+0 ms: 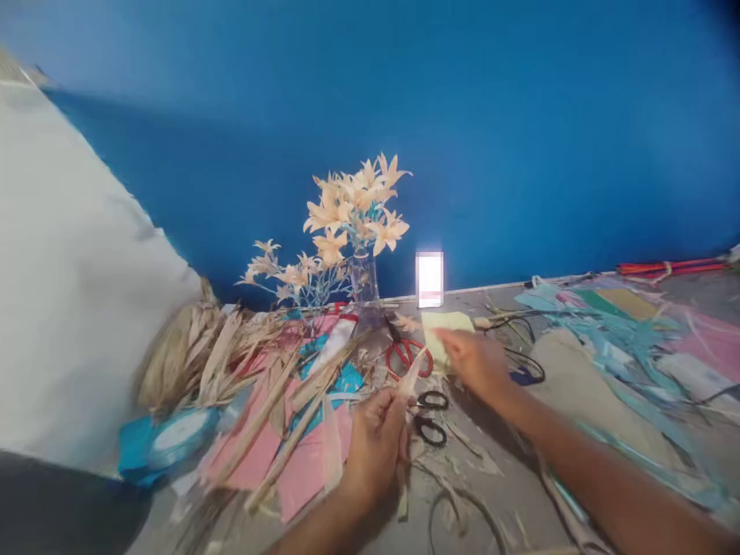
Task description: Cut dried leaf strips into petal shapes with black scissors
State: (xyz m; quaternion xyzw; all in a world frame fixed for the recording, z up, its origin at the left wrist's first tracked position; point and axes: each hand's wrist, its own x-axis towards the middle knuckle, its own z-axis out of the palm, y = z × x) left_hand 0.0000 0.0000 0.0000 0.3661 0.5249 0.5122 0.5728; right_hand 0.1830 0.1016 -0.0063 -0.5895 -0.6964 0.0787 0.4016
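Nearer me than the red-handled scissors [408,356], I see the left hand [377,432] pinching a pale strip [412,376]. Right of those scissors, I can't tell whether the right hand [471,358], near a yellow sheet [448,320], grips anything. Beyond them stands a flower vase [364,285].

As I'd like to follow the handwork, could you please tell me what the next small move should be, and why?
Perhaps bring the right hand to the pale, pointed, husk-like strip: the left hand pinches it, tip free, while the right appears apart, over the flat, pale yellow sheet.
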